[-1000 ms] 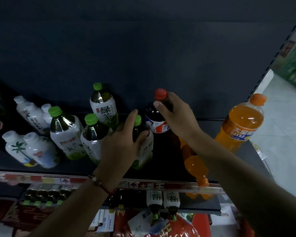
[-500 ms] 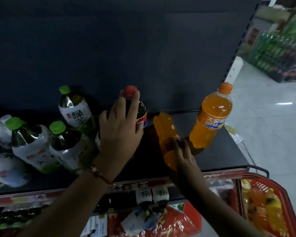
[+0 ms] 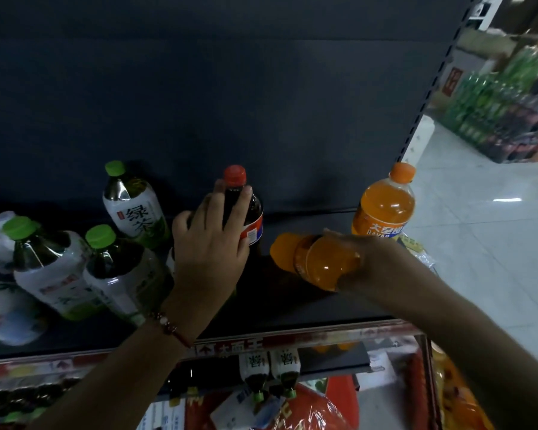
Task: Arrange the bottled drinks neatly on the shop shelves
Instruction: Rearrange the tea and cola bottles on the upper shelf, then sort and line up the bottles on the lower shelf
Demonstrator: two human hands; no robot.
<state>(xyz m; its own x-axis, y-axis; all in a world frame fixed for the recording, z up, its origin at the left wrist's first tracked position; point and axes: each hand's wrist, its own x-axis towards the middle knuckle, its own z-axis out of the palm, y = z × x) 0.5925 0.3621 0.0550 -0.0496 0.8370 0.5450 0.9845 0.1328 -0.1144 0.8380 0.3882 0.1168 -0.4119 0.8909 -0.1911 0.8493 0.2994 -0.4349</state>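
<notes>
2 hands on glossy plastic bottles, dark matte shelf [image 3: 308, 308].
Left hand [image 3: 210, 246] curls around the red-capped cola bottle [image 3: 251, 212]; right hand [image 3: 365, 259] grips a tilted, rounded orange soda bottle [image 3: 317, 259].

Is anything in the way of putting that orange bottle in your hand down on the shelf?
Nothing visible. The right hand holds the tilted orange bottle over bare shelf, between the cola bottle and the standing orange bottle.
</notes>
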